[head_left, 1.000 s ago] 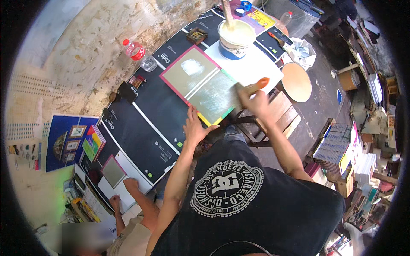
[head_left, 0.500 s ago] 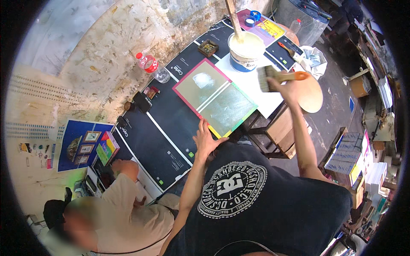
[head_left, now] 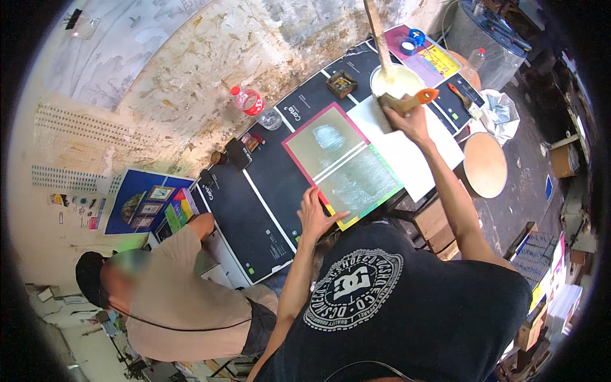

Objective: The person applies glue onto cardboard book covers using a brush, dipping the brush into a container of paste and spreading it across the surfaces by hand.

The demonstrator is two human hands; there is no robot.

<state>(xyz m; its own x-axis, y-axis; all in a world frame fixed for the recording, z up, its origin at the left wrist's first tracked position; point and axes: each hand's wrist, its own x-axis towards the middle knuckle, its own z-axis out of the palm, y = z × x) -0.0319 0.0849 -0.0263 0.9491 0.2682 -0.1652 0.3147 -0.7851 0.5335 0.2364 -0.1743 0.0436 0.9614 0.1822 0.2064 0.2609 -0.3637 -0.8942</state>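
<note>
My right hand (head_left: pixel 410 122) is closed round a wide flat brush (head_left: pixel 425 97) with an orange-tipped handle, held at the near rim of a tub (head_left: pixel 377 79) of cream-coloured paste. A wooden stick (head_left: pixel 379 38) stands in the tub. Below lies a flat grey-olive panel (head_left: pixel 331 156) edged in pink, green and yellow tape, with whitish wet-looking smears and two pale stripes across it. With fingers spread, my left hand (head_left: pixel 315 216) rests against the panel's near-left corner. The brush's bristles are partly hidden by the tub and my hand.
Black boards cover the table (head_left: pixel 248 216). A bottle (head_left: pixel 254 105) with a red cap, a small square tray (head_left: pixel 342 84), a white sheet (head_left: pixel 414 156), blue tape (head_left: pixel 417 36) and a second brush (head_left: pixel 461 94) lie around. Another person (head_left: pixel 191 293) sits at the left; a round stool (head_left: pixel 485 164) stands right.
My right hand has brought the brush left to the tub, from over the white sheet. My left hand stays at the panel's corner. The whole view has shifted, and the other person has leaned forward.
</note>
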